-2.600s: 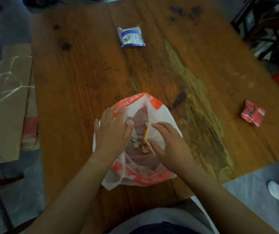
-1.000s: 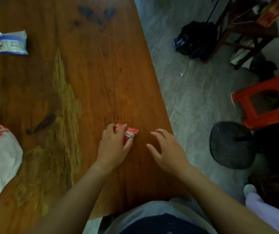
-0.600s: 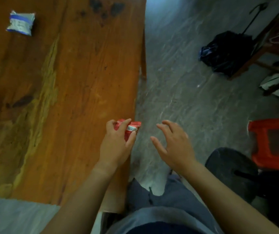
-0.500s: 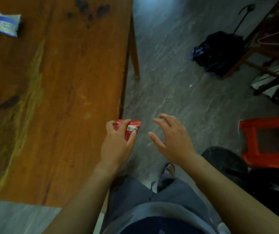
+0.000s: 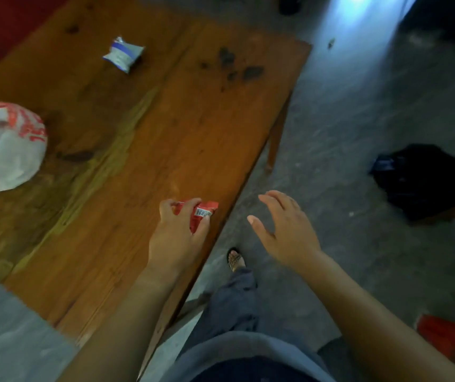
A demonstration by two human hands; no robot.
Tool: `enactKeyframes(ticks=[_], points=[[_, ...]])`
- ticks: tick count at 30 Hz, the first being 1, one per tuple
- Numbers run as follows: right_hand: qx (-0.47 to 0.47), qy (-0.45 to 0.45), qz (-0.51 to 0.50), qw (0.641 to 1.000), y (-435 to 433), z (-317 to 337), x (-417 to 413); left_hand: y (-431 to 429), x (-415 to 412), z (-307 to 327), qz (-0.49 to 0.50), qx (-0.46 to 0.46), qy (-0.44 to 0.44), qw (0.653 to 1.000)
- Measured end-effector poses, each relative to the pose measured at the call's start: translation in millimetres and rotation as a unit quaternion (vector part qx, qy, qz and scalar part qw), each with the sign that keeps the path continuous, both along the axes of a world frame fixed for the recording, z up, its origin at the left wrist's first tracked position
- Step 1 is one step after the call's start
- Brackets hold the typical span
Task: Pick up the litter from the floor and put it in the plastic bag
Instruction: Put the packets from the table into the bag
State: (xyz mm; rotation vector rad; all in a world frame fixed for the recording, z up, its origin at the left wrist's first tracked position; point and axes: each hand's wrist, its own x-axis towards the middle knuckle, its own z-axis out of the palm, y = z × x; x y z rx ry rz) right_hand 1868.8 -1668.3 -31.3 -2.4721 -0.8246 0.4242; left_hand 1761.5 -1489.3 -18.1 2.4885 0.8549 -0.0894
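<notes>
My left hand [image 5: 178, 232] grips a crumpled red wrapper [image 5: 201, 212] with a barcode, held just above the near right part of the wooden table [image 5: 193, 128]. To its right, my right hand [image 5: 287, 230] hovers over the floor with fingers spread and nothing in it. The white plastic bag [image 5: 3, 150] with red print lies on the table at the far left, partly cut off by the frame edge. A blue-and-white wrapper [image 5: 123, 54] lies on the far part of the table.
A table leg [image 5: 274, 142] stands at the right edge of the table. A black bag [image 5: 424, 177] lies on the grey floor at the right. My sandalled foot [image 5: 235, 260] is beside the table. A red stool corner [image 5: 449, 333] shows at lower right.
My left hand took the red wrapper off the table and keeps holding it. The view has swung back to the left, so the plastic bag is in sight again at the left edge.
</notes>
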Motion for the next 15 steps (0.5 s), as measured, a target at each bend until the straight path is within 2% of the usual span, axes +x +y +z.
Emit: enactKeyframes(ticks=[3, 10, 15], points=[[-0.008, -0.009, 0.057, 0.998, 41, 4, 39, 31, 28, -3, 0.060, -0.001, -0.009, 0.998], [-0.035, -0.030, 0.160, 0.986, 137, 25, 129, 110, 117, 14, 0.118, -0.007, -0.031, 0.993], [-0.049, -0.031, 0.242, 0.968, 213, 26, 172, 153, 137, 15, 0.187, -0.009, 0.015, 0.982]])
